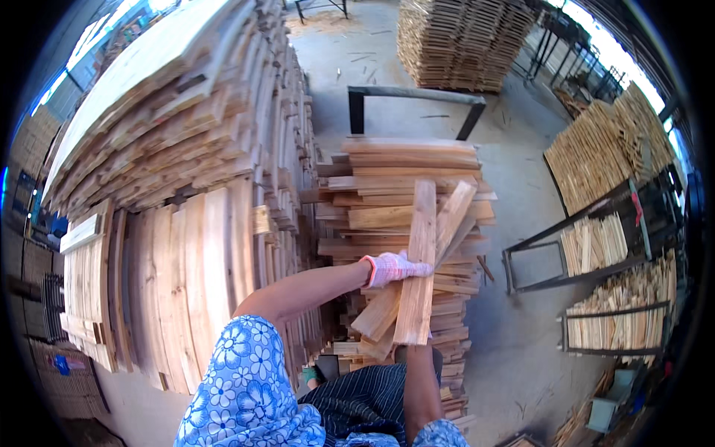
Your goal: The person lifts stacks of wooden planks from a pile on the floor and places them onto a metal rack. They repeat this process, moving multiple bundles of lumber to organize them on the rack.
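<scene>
My left hand (389,269), in a pink and white knit glove, is closed on a wooden plank (419,305) held lengthwise in front of me. Behind it a second plank (456,207) crosses at a slant, its lower end sticking out to the left. Whether the left fingers also take in this second plank, I cannot tell. My right forearm (422,380) reaches up to the near end of the front plank, which hides the right hand. Beneath both planks lies a pile of boards (410,160), mostly laid crosswise.
A tall stack of boards (171,112) rises on the left, with a lower stack (179,279) nearer me. A dark metal frame (417,92) stands beyond the pile. On the right are metal racks of short wood (596,246), and farther off a big slatted stack (462,45).
</scene>
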Demonstrator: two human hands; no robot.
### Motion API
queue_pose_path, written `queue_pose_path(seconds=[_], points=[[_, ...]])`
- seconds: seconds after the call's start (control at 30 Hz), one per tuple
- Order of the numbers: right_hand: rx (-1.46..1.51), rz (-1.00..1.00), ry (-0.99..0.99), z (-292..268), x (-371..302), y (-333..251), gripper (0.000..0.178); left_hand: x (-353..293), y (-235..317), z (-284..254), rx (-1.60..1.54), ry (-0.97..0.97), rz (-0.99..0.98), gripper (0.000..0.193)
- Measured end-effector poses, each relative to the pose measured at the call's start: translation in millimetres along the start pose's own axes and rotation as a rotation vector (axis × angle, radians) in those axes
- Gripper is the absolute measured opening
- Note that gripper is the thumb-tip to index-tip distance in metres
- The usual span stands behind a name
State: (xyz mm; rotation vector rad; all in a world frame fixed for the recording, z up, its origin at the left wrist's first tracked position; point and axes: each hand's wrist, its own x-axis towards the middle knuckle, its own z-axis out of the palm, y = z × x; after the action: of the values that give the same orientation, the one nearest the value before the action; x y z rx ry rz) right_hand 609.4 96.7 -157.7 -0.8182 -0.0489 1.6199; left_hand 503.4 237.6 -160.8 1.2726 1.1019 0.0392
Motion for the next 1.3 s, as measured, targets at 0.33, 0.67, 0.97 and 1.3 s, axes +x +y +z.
queue_pose_path(seconds=[0.33,0.67,0.97,1.3], points=[[-0.368,-0.245,0.181,71.3,-136.2,16.5,0.079,-198.3,50.0,-9.1,0.071,-0.265,0.318,0.124],[-0.854,-0.289,-0.260,200.9,-245.8,67.4,0.104,-398.8,-39.4,-48.1,-0.776,-0.189,0.506,0.125],[-0.852,0.079,-0.498,249.0,-223.1,234.2,0.081,-536.0,-202.0,-76.9,-1.238,0.468,0.460,0.082],[-1.725,-0.326,-0.354,263.3,-197.0,280.3,0.085,-578.9,-274.7,-127.2,-1.219,0.787,0.351,0.049]])
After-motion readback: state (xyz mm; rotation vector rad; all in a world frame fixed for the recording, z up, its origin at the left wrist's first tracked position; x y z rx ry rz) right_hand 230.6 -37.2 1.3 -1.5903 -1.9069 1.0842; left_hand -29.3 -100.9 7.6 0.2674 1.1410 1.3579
